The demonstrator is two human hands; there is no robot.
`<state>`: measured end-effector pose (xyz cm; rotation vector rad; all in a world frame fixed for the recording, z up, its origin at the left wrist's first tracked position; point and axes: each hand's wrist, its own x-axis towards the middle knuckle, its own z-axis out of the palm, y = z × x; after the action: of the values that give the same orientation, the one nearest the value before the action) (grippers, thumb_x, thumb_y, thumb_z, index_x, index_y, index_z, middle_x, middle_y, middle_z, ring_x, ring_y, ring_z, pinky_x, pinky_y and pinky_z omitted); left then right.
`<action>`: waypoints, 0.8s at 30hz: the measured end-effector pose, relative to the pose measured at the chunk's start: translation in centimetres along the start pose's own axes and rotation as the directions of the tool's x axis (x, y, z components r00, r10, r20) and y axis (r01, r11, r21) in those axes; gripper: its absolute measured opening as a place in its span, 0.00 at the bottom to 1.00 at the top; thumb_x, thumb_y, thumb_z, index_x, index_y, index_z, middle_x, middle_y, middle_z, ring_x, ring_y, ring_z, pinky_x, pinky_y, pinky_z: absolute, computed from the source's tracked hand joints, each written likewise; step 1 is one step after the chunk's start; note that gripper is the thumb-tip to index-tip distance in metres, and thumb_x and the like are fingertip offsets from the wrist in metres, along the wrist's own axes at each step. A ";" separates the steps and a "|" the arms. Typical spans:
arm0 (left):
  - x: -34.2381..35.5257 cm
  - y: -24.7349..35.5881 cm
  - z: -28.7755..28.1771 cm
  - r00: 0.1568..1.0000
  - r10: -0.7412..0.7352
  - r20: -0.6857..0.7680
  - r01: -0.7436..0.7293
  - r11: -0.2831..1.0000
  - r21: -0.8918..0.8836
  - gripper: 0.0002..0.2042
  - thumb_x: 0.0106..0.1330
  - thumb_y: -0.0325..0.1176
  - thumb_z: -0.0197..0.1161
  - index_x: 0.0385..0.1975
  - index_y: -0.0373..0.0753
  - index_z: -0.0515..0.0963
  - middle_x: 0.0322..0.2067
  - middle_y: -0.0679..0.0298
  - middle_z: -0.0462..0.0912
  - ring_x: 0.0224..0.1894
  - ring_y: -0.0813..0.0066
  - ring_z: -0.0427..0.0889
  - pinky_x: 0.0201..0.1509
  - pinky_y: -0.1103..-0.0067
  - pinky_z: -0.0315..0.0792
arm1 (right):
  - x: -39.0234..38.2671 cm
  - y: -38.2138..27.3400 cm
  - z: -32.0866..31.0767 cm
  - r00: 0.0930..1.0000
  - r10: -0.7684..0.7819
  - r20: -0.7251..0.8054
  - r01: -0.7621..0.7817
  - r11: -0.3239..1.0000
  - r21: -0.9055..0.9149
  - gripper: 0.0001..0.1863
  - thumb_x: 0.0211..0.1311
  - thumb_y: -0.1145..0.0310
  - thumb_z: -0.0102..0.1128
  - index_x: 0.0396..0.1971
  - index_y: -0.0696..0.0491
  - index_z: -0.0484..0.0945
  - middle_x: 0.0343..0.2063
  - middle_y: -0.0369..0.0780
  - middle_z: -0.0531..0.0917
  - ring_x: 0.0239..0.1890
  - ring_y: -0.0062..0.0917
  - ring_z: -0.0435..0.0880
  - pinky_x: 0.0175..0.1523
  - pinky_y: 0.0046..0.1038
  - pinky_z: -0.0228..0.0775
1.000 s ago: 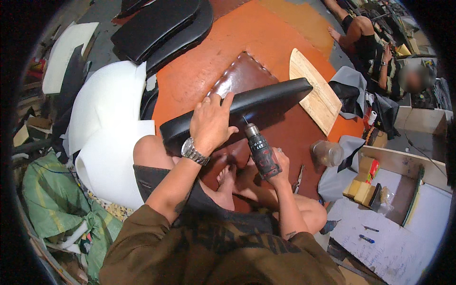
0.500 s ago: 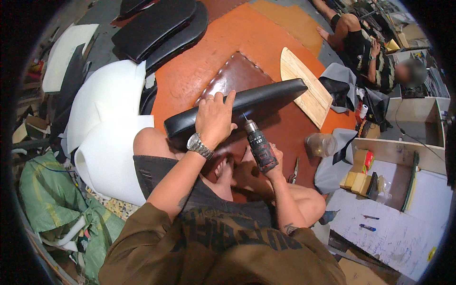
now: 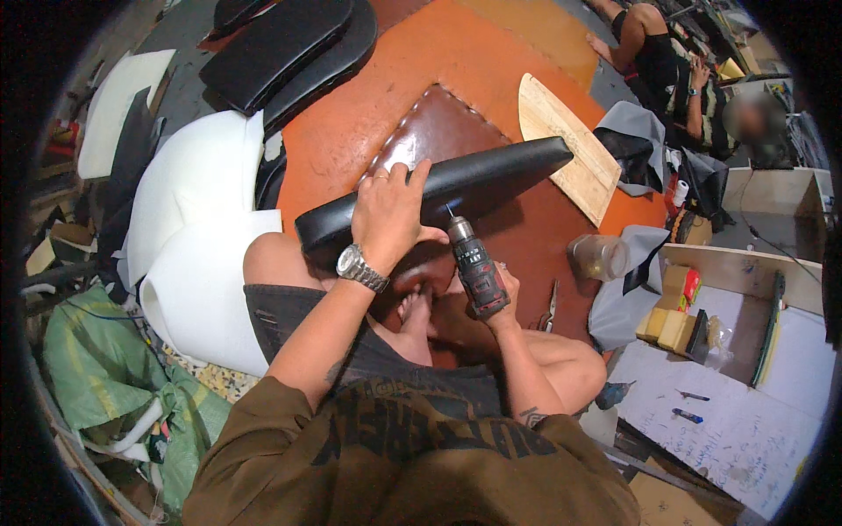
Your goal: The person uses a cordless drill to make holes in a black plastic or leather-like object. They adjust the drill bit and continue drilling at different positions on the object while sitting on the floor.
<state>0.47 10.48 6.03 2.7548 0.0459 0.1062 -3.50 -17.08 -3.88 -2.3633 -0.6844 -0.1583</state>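
Black cushion is held tilted in front of the crossed legs, over a brown sheet, with its long edge slanting upward to the right. It is steadied near its left part by the left hand, whose fingers are partly spread and laid across the edge, with the thumb set apart on the near side; a watch is worn on that wrist. A drill is gripped in the right hand, with the fingers closed around its handle. Its bit is pointed at the near face of the cushion; whether contact is made cannot be told. Beyond the cushion's right end, a wooden board is laid on an orange sheet. A clear jar and scissors are seen to the right of the drill. White foam is heaped at the left, near a green sack.
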 end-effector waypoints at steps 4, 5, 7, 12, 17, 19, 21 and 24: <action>0.0 -0.1 0.2 1.000 -0.007 0.008 0.007 1.000 0.002 0.56 0.33 0.64 0.82 0.68 0.42 0.73 0.49 0.56 0.81 0.53 0.54 0.82 0.56 0.62 0.77 | -0.4 0.6 0.2 1.000 0.017 0.016 -0.018 0.999 0.029 0.16 0.48 0.65 0.77 0.37 0.51 0.84 0.33 0.42 0.86 0.34 0.41 0.87 0.41 0.38 0.82; 0.1 -0.1 0.2 1.000 -0.008 0.006 0.008 1.000 -0.003 0.56 0.33 0.65 0.81 0.67 0.42 0.73 0.49 0.56 0.81 0.53 0.54 0.82 0.55 0.62 0.77 | -0.4 0.7 0.1 1.000 0.021 0.012 -0.022 0.998 0.051 0.16 0.48 0.64 0.77 0.38 0.51 0.84 0.34 0.42 0.86 0.34 0.41 0.87 0.41 0.38 0.82; 0.1 -0.1 0.3 1.000 -0.010 -0.001 0.010 1.000 -0.009 0.56 0.33 0.65 0.81 0.67 0.42 0.73 0.49 0.56 0.81 0.53 0.54 0.82 0.55 0.62 0.77 | -0.4 0.6 -0.1 0.998 0.052 0.025 -0.054 0.996 0.077 0.17 0.48 0.64 0.77 0.38 0.51 0.84 0.35 0.43 0.87 0.35 0.41 0.88 0.42 0.38 0.82; 0.3 -0.2 0.1 1.000 -0.018 0.007 0.018 1.000 -0.020 0.57 0.33 0.67 0.80 0.68 0.42 0.73 0.51 0.56 0.81 0.53 0.54 0.83 0.55 0.62 0.77 | 0.2 0.1 -0.5 0.999 0.033 0.041 -0.035 0.998 0.055 0.18 0.48 0.64 0.77 0.39 0.52 0.84 0.38 0.44 0.88 0.37 0.41 0.88 0.43 0.37 0.82; 0.3 -0.2 0.0 1.000 -0.011 0.025 0.011 1.000 0.013 0.57 0.32 0.65 0.81 0.68 0.42 0.73 0.50 0.56 0.81 0.53 0.54 0.82 0.56 0.62 0.77 | 0.6 -0.4 -0.8 0.996 0.061 0.062 -0.066 0.993 0.096 0.16 0.49 0.64 0.76 0.39 0.51 0.84 0.37 0.44 0.88 0.38 0.41 0.89 0.44 0.38 0.82; 0.3 -0.2 0.0 1.000 -0.007 0.018 0.007 1.000 0.012 0.57 0.32 0.65 0.81 0.68 0.42 0.73 0.50 0.57 0.81 0.53 0.54 0.83 0.55 0.62 0.77 | 0.7 -0.5 -0.9 0.996 0.058 0.073 -0.062 0.996 0.063 0.16 0.50 0.64 0.76 0.39 0.51 0.84 0.36 0.44 0.88 0.38 0.41 0.89 0.45 0.39 0.82; 0.4 -0.2 0.0 1.000 -0.011 0.027 0.011 1.000 0.005 0.56 0.33 0.64 0.81 0.68 0.43 0.73 0.50 0.57 0.81 0.52 0.54 0.83 0.55 0.62 0.77 | 0.7 -0.4 -1.0 0.994 0.042 0.099 -0.039 0.999 -0.035 0.15 0.51 0.64 0.75 0.38 0.51 0.84 0.36 0.43 0.88 0.38 0.41 0.89 0.45 0.39 0.82; 0.4 -0.2 0.0 1.000 -0.014 0.019 0.014 1.000 0.025 0.56 0.33 0.65 0.81 0.68 0.43 0.73 0.49 0.57 0.81 0.52 0.55 0.83 0.55 0.63 0.77 | 0.7 -0.1 -0.9 0.999 0.013 0.042 -0.013 1.000 0.006 0.15 0.51 0.63 0.76 0.38 0.51 0.84 0.36 0.43 0.88 0.37 0.41 0.88 0.44 0.40 0.82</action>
<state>0.82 10.68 5.93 2.7791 0.0621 0.0762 -2.91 -17.23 -2.91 -2.3700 -0.6888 -0.1009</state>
